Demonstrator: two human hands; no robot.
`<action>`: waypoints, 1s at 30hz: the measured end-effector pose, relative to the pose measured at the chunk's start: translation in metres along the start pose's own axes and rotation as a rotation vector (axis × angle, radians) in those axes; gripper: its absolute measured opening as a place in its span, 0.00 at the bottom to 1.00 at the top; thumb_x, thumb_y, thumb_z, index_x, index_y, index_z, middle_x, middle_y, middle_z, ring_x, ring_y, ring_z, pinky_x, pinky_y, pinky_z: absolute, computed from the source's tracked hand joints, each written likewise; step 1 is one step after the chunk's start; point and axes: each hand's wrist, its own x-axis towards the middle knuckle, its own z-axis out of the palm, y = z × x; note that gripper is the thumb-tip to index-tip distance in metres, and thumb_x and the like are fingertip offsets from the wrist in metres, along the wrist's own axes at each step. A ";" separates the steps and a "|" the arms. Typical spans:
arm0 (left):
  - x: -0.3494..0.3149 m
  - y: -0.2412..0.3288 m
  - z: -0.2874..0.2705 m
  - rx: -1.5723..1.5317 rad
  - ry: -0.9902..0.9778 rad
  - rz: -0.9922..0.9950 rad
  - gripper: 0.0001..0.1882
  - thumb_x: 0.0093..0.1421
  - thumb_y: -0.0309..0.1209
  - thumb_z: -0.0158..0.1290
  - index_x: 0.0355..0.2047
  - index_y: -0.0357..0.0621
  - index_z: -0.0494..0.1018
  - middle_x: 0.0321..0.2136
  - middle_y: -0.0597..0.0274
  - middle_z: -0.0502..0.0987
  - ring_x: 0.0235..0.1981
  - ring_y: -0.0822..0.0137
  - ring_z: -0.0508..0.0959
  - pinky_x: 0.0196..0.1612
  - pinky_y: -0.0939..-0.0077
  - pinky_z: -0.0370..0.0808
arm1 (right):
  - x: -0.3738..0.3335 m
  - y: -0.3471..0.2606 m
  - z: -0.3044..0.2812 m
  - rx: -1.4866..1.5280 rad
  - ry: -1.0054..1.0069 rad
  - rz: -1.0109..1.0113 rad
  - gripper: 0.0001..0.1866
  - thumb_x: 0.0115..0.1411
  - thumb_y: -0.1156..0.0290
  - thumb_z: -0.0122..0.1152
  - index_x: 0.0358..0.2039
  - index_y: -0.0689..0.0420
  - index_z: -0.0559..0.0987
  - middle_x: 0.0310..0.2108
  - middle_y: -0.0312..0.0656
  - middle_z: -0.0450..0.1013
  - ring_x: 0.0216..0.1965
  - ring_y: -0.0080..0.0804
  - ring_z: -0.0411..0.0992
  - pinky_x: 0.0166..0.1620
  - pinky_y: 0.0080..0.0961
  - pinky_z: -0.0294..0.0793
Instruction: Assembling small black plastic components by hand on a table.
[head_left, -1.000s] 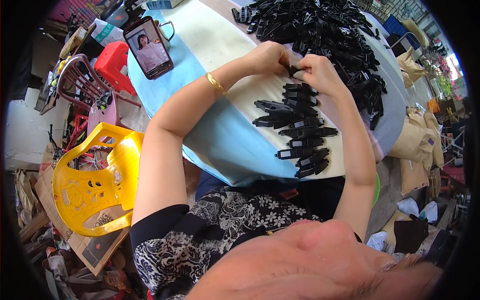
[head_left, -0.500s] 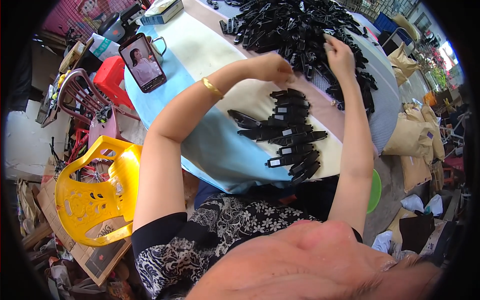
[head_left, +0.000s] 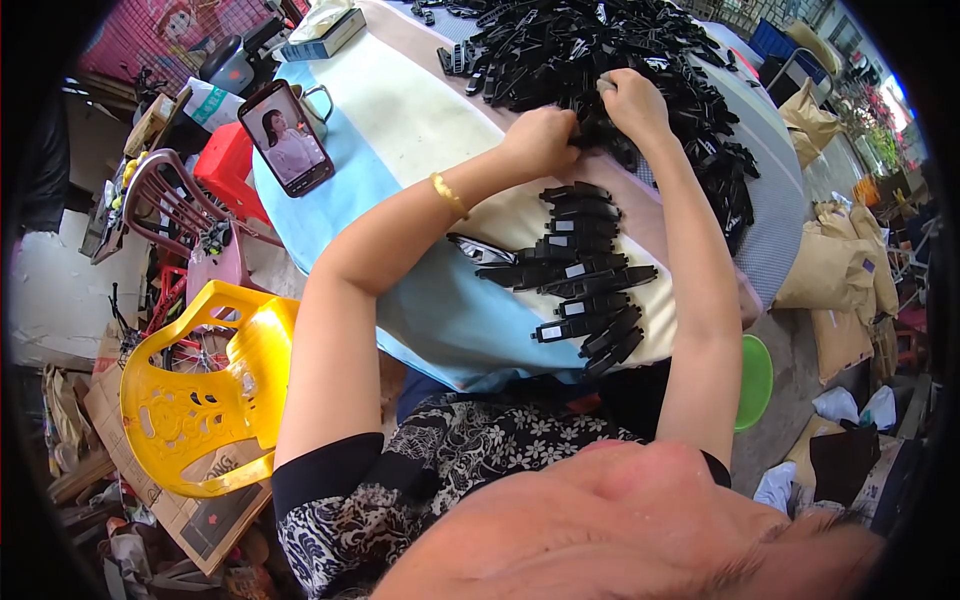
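A big heap of small black plastic parts (head_left: 560,45) covers the far side of the table. At its near edge my left hand (head_left: 541,144) is closed, knuckles up, and whatever it pinches is hidden. My right hand (head_left: 636,106) sits just beyond and to the right, over the heap, its fingers curled in with their tips among the black parts; I cannot make out what it holds. Nearer to me, several black plastic parts (head_left: 582,243) lie side by side in a staggered column, some with pale rectangles on them. One glossier piece (head_left: 480,250) lies at its left.
A striped cloth (head_left: 400,115) covers the table. At the left a phone (head_left: 285,138) leans against a mug (head_left: 318,103). A boxed tissue pack (head_left: 325,35) lies behind. A yellow plastic chair (head_left: 195,395) stands at left, a green basin (head_left: 755,382) and paper sacks (head_left: 825,265) at right.
My right hand has moved left and a little nearer, closer to my left hand. My left hand has shifted slightly left and now shows curled fingers. The column of parts looks the same.
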 end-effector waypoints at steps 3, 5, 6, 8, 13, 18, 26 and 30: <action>-0.017 -0.006 -0.021 -0.144 -0.047 -0.001 0.16 0.46 0.33 0.58 0.35 0.39 0.74 0.27 0.50 0.77 0.30 0.52 0.77 0.35 0.66 0.73 | 0.012 -0.016 -0.008 -0.026 0.011 0.153 0.17 0.54 0.56 0.56 0.40 0.53 0.76 0.36 0.47 0.76 0.38 0.45 0.74 0.40 0.39 0.72; -0.020 -0.001 -0.034 -0.295 -0.149 -0.121 0.14 0.49 0.32 0.57 0.36 0.40 0.75 0.27 0.52 0.77 0.29 0.55 0.77 0.34 0.67 0.73 | 0.019 -0.022 -0.008 -0.134 0.047 0.171 0.20 0.53 0.53 0.58 0.42 0.51 0.76 0.38 0.45 0.76 0.40 0.44 0.74 0.42 0.38 0.73; -0.018 -0.006 -0.030 -0.289 -0.170 -0.079 0.13 0.51 0.32 0.56 0.36 0.40 0.75 0.26 0.54 0.77 0.28 0.57 0.77 0.35 0.67 0.73 | 0.024 -0.020 -0.008 -0.198 0.006 0.178 0.22 0.51 0.53 0.60 0.45 0.49 0.75 0.40 0.44 0.76 0.42 0.43 0.74 0.44 0.38 0.73; -0.016 -0.009 -0.032 -0.242 -0.190 -0.118 0.14 0.49 0.34 0.56 0.35 0.41 0.76 0.29 0.51 0.77 0.31 0.55 0.77 0.38 0.66 0.73 | 0.032 -0.024 -0.007 -0.249 -0.087 0.232 0.24 0.51 0.54 0.61 0.48 0.47 0.74 0.41 0.43 0.75 0.43 0.43 0.73 0.44 0.38 0.72; -0.020 -0.012 -0.026 -0.136 -0.129 -0.002 0.14 0.47 0.36 0.56 0.31 0.40 0.77 0.31 0.50 0.77 0.34 0.53 0.77 0.42 0.65 0.73 | 0.025 -0.015 -0.008 -0.097 0.166 0.136 0.20 0.50 0.61 0.63 0.44 0.50 0.75 0.37 0.41 0.77 0.40 0.37 0.75 0.42 0.31 0.73; -0.016 -0.020 -0.023 0.011 0.012 -0.173 0.17 0.46 0.32 0.56 0.35 0.37 0.73 0.29 0.46 0.76 0.34 0.49 0.76 0.39 0.61 0.73 | -0.027 -0.034 -0.042 0.329 -0.171 -0.119 0.19 0.51 0.68 0.62 0.45 0.55 0.74 0.24 0.44 0.74 0.26 0.36 0.73 0.32 0.27 0.71; -0.012 0.009 -0.045 -0.474 -0.406 -0.414 0.18 0.49 0.26 0.48 0.43 0.37 0.71 0.26 0.44 0.76 0.25 0.50 0.78 0.34 0.67 0.75 | -0.097 -0.041 -0.051 0.499 -0.524 0.056 0.14 0.51 0.82 0.56 0.40 0.68 0.75 0.29 0.40 0.75 0.29 0.19 0.70 0.37 0.18 0.71; -0.026 -0.021 -0.041 -0.021 -0.154 0.071 0.18 0.47 0.23 0.48 0.40 0.46 0.76 0.30 0.49 0.77 0.38 0.54 0.75 0.44 0.65 0.72 | -0.098 -0.045 -0.063 0.589 -0.753 0.037 0.16 0.50 0.82 0.56 0.42 0.67 0.75 0.30 0.38 0.74 0.30 0.17 0.69 0.37 0.15 0.71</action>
